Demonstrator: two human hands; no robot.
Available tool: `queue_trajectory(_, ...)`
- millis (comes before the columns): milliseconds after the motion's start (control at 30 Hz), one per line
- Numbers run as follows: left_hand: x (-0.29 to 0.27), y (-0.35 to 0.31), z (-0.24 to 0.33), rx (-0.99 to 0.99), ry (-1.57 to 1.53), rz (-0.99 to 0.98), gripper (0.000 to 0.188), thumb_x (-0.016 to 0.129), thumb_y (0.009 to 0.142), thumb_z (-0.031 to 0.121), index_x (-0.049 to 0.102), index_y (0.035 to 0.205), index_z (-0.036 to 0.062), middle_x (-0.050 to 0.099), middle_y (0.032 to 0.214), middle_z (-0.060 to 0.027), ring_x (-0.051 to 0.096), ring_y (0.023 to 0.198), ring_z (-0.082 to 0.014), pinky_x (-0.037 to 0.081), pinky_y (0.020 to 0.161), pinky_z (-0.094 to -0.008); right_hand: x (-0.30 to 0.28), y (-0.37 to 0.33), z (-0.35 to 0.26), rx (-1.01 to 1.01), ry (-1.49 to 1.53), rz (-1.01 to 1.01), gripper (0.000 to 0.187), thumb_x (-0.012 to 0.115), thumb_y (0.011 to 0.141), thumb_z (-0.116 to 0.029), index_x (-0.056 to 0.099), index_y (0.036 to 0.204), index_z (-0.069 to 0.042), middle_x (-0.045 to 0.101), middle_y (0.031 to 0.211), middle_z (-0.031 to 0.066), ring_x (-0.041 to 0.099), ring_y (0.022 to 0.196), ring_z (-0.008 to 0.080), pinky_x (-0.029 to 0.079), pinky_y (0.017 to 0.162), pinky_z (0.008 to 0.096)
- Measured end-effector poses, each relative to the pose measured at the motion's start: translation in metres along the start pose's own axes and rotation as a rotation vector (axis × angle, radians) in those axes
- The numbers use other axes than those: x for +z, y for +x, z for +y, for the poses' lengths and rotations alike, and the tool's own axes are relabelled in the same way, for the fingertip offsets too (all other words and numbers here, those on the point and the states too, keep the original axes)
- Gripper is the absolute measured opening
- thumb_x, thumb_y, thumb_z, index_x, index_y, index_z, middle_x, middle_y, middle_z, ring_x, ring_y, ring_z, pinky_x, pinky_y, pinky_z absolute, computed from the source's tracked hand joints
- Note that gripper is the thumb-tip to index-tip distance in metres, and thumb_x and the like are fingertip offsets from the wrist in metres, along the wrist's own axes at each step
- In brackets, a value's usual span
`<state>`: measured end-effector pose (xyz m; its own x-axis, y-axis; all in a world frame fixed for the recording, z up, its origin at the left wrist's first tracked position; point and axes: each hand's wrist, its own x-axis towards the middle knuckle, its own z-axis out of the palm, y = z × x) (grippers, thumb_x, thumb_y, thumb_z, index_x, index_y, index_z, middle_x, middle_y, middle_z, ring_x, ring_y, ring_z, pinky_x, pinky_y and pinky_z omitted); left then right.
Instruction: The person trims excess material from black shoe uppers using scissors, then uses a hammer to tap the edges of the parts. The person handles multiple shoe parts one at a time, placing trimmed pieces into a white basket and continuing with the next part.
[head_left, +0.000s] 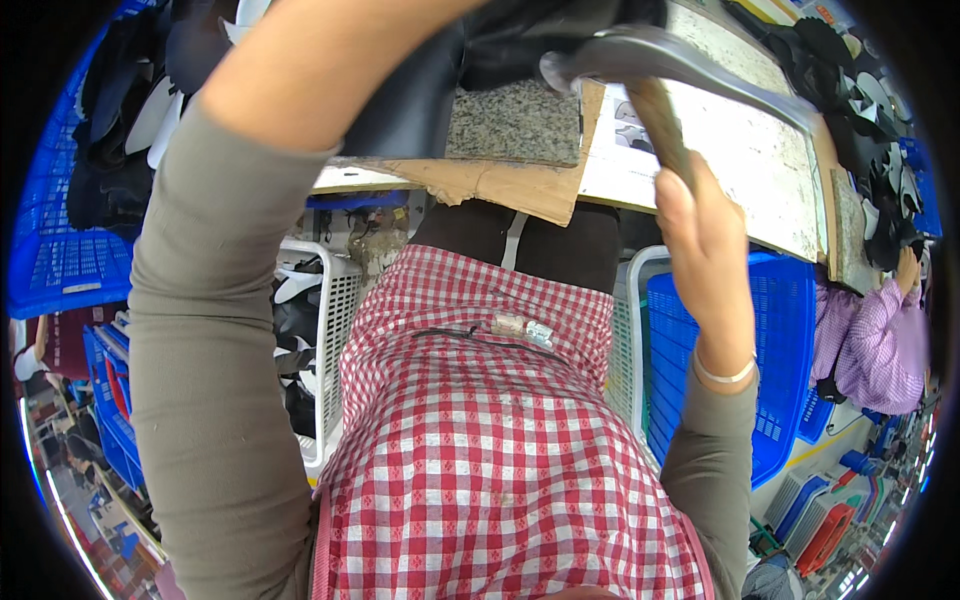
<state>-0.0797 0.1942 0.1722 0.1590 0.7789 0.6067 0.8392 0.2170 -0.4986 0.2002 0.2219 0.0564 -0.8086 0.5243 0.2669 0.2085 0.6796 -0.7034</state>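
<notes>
My right hand (705, 225) is closed around the wooden handle of a hammer (658, 125). The hammer's long, curved metal head is slightly blurred and hangs over the worktable (720, 190). My left forearm (310, 65) crosses the upper left and runs out past the top edge, so that hand is hidden from view. Beside the forearm, black leather-like material (410, 105) drapes over the table and partly covers a speckled stone slab (515, 125). Under the slab lies a piece of brown cardboard (520, 190) with a ragged front edge.
White baskets stand below the table, the left one (335, 330) holding black and white pieces. A blue crate (770, 370) is at the right, another blue crate (60, 250) at the far left. Black and white pieces (870, 110) pile up at the far right, near a person in a checked sleeve (880, 340).
</notes>
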Motion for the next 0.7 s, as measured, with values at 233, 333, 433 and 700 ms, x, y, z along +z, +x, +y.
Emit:
queue_trajectory(233,0.082,-0.116,0.069,-0.167,-0.611,-0.230,0.048,0.075,0.082,0.014,0.064,0.128,0.0063,0.067,0.126,-0.0164,0.061,0.123,-0.0370,0.054,0.095,-0.0492,0.064,0.023,0.072,0.147,-0.403,-0.177,0.039,0.057,0.107,-0.035,0.055,0.092,0.001,0.064,0.070,0.0290,0.066,0.070,0.0501,0.052,0.060,0.0535)
queue_trajectory(333,0.086,-0.186,0.080,-0.353,-0.663,-0.168,0.078,0.085,0.077,0.017,0.051,0.147,0.0077,0.054,0.145,-0.0141,0.050,0.135,-0.0338,0.044,0.110,-0.0462,0.076,0.003,0.099,0.052,-0.326,-0.108,0.039,0.056,0.107,-0.036,0.057,0.096,0.002,0.064,0.066,0.0273,0.065,0.066,0.0508,0.052,0.059,0.0552)
queue_trajectory(433,0.105,-0.195,0.065,-0.414,-0.529,-0.088,0.079,0.087,0.076,0.032,0.055,0.143,0.0063,0.055,0.141,-0.0216,0.051,0.131,-0.0400,0.045,0.107,-0.0497,0.082,-0.004,0.116,-0.008,-0.479,-0.045,0.030,0.059,0.103,-0.025,0.066,0.112,0.003,0.068,0.089,0.0323,0.067,0.086,0.0505,0.052,0.077,0.0570)
queue_trajectory(700,0.075,-0.104,0.095,-0.030,-0.114,0.116,0.041,0.051,0.099,0.038,0.062,0.139,0.0364,0.061,0.139,-0.0241,0.051,0.135,-0.0469,0.020,0.108,-0.0849,0.075,0.005,0.142,0.238,-0.257,-0.176,0.044,0.045,0.112,-0.037,0.057,0.121,0.004,0.062,0.086,0.0371,0.057,0.081,0.0561,0.048,0.069,0.0525)
